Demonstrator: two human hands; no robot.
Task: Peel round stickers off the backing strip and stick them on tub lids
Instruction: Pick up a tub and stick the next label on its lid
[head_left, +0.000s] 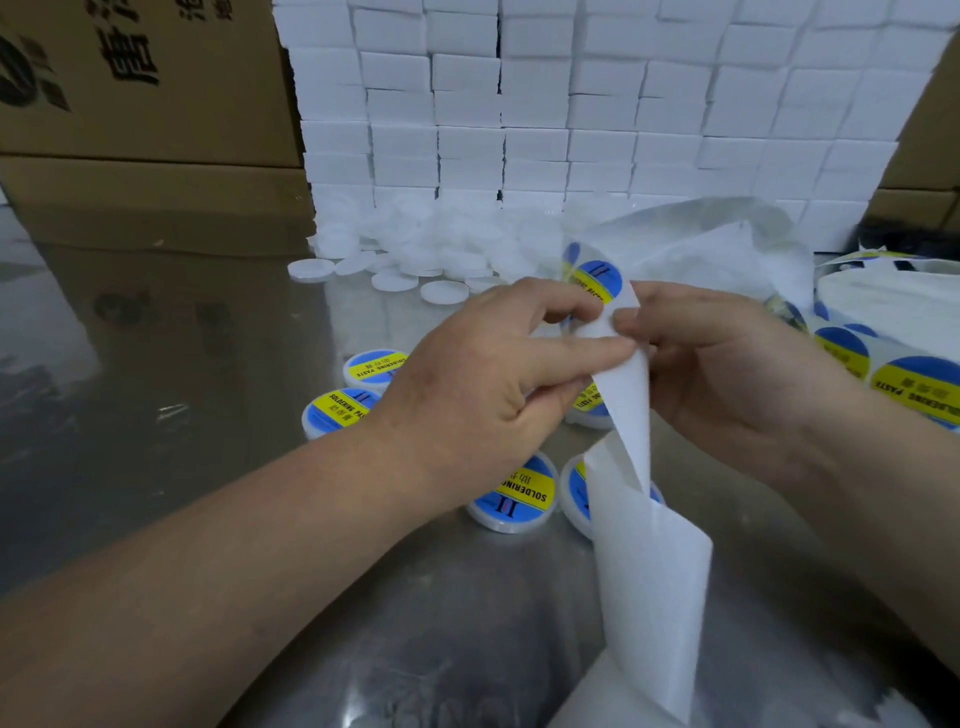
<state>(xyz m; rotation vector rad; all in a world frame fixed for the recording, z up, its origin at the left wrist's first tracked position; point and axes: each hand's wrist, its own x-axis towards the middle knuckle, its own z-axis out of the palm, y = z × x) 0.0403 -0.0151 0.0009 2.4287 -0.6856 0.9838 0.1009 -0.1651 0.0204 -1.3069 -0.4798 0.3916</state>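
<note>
Cartons (145, 78) stood far left. Wall of white boxes (571, 104) rose behind shiny worktop (182, 338). Heap of plain lids (441, 244) lay at wall's foot. Strip (647, 561) hung twisted from hands down toward near edge. Left hand (483, 395) and right hand (727, 374) met above worktop, both pinching strip's top. Labelled tubs (343, 410) sat beneath and left of hands. Sticker (597, 283) showed on strip just above fingertips.
</note>
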